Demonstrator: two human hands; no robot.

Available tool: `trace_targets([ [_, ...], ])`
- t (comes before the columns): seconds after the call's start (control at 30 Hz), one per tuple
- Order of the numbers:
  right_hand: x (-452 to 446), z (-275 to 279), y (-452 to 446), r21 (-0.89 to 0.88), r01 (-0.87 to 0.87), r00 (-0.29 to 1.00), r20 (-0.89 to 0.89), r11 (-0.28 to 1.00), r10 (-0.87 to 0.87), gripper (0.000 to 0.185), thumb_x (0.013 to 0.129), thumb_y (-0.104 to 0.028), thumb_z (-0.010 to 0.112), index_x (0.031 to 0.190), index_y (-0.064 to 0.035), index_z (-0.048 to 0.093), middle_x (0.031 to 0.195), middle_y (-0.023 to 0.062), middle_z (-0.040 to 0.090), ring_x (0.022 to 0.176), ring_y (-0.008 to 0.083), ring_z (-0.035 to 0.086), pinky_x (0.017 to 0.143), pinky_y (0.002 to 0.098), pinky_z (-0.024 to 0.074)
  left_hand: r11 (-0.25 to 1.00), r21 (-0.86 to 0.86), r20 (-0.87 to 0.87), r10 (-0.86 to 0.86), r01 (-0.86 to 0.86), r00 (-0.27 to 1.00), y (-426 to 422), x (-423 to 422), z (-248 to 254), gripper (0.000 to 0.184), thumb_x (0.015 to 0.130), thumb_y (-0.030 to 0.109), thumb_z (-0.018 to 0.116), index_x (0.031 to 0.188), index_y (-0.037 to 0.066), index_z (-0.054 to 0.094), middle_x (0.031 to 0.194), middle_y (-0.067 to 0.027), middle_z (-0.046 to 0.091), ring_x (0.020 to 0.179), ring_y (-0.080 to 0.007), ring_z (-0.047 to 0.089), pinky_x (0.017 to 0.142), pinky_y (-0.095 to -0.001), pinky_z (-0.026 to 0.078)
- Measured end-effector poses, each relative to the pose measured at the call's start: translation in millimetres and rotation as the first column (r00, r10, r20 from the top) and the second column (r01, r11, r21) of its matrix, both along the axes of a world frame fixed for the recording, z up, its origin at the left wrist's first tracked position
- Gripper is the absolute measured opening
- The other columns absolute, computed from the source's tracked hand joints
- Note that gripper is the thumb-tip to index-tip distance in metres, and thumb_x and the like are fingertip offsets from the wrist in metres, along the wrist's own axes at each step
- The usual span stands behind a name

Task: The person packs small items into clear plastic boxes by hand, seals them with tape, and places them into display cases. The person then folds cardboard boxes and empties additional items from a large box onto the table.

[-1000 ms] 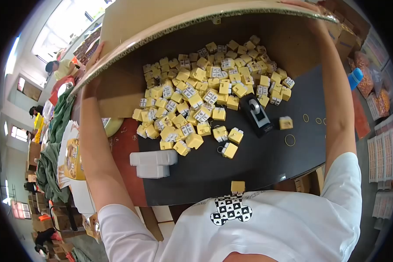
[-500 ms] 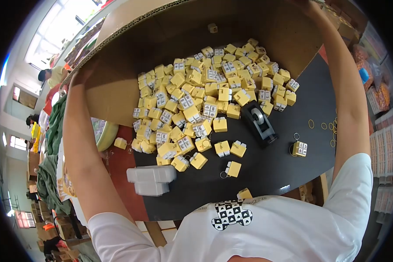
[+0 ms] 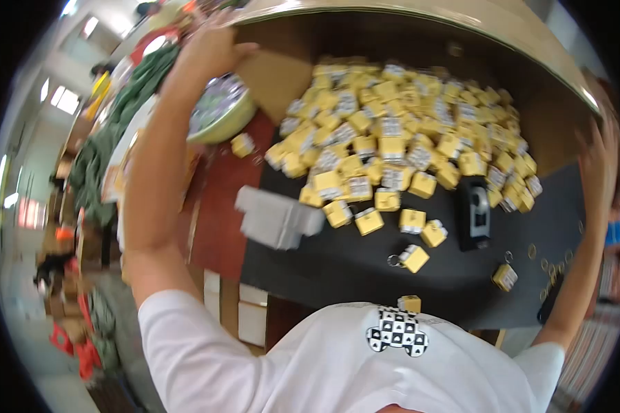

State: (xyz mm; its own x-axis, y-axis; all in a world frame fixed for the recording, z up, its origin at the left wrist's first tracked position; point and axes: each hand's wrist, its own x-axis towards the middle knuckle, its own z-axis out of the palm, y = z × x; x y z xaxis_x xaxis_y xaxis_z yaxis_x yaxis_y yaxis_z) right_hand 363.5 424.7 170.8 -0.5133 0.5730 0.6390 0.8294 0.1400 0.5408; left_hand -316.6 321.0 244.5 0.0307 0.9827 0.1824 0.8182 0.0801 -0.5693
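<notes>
A large cardboard box stands tipped on its side, its opening towards me. My left hand is closed on its left edge, thumb pointing inward. At the right edge, my right hand holds the box wall, fingers partly blurred. A heap of yellow-and-white cube keychains lies in and before the opening. Several loose cubes sit nearer me, one keychain with its ring showing. A black tape dispenser stands against the heap's right front.
Clear plastic cases lie on the black tabletop at left. A yellow-green bowl with wrapped items is beside the box. Rubber bands and a single keychain lie at right. Green cloth hangs farther left.
My view has swung, so the table contents appear farther right. Both hands have come lower along the box sides, and the box's upper edge now crosses the top of the view.
</notes>
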Motion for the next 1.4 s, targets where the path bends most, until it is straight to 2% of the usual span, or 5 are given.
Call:
trace_targets([
  [0.07, -9.5, -15.0, -53.6, -0.157, -0.172, 0.970, -0.199, 0.972, 0.140, 0.035, 0.100, -0.014, 0.062, 0.133, -0.0027, 0.064, 0.146, 0.0112, 0.058, 0.135, 0.0278, 0.053, 0.116, 0.0394, 0.0388, 0.716, 0.559, 0.156, -0.587, 0.419, 0.795, -40.7, -0.7, -35.9, 0.020, 0.092, 0.025, 0.067, 0.107, 0.014, 0.075, 0.123, -0.0022, 0.070, 0.099, -0.0279, 0.065, 0.085, -0.0377, 0.052],
  [0.53, -6.4, -119.5, -236.9, -0.692, -0.364, 0.617, -0.680, 0.623, -0.395, 0.047, 0.086, -0.012, 0.074, 0.132, -0.0041, 0.066, 0.140, 0.0132, 0.063, 0.119, 0.0263, 0.064, 0.092, 0.0320, 0.0512, 0.996, 0.074, 0.648, -0.019, -0.039, 0.762, -84.6, -162.6, -302.7, 0.057, 0.085, 0.011, 0.070, 0.140, 0.004, 0.054, 0.124, -0.0227, 0.066, 0.110, -0.0441, 0.064, 0.094, -0.0486, 0.052],
  [0.93, -7.6, -181.2, -233.0, -0.664, -0.389, 0.616, -0.703, 0.639, -0.356, 0.061, 0.075, 0.001, 0.074, 0.135, -0.0044, 0.061, 0.123, 0.0132, 0.064, 0.104, 0.0310, 0.064, 0.094, 0.0345, 0.0492, 0.993, 0.114, 0.981, -0.116, -0.025, -0.155, -62.3, 4.6, -174.3, 0.063, 0.080, 0.028, 0.084, 0.130, -0.003, 0.062, 0.110, -0.0177, 0.072, 0.090, -0.0260, 0.068, 0.085, -0.0342, 0.055],
  [1.2, -83.3, -90.6, -163.2, -0.193, -0.646, 0.092, -0.980, 0.738, -0.175, 0.063, 0.087, -0.012, 0.076, 0.145, -0.0020, 0.054, 0.138, 0.0126, 0.061, 0.117, 0.0248, 0.062, 0.098, 0.0329, 0.0501, 0.960, -0.256, 0.952, 0.231, 0.110, 0.200, -72.9, 4.4, -172.4, 0.102, 0.073, 0.042, 0.090, 0.152, 0.001, 0.039, 0.138, -0.0259, 0.058, 0.120, -0.0346, 0.061, 0.102, -0.0401, 0.049],
  [1.4, -140.2, -95.2, -234.9, -0.457, -0.803, 0.467, -0.881, 0.383, -0.073, 0.068, 0.082, -0.011, 0.080, 0.144, -0.0044, 0.055, 0.144, 0.0123, 0.059, 0.120, 0.0240, 0.060, 0.098, 0.0337, 0.0492, 0.965, -0.212, 0.877, 0.116, 0.157, 0.466, -84.5, 6.8, -246.3, 0.123, 0.059, 0.053, 0.094, 0.157, 0.006, 0.034, 0.137, -0.0276, 0.059, 0.118, -0.0417, 0.061, 0.106, -0.0405, 0.046],
])
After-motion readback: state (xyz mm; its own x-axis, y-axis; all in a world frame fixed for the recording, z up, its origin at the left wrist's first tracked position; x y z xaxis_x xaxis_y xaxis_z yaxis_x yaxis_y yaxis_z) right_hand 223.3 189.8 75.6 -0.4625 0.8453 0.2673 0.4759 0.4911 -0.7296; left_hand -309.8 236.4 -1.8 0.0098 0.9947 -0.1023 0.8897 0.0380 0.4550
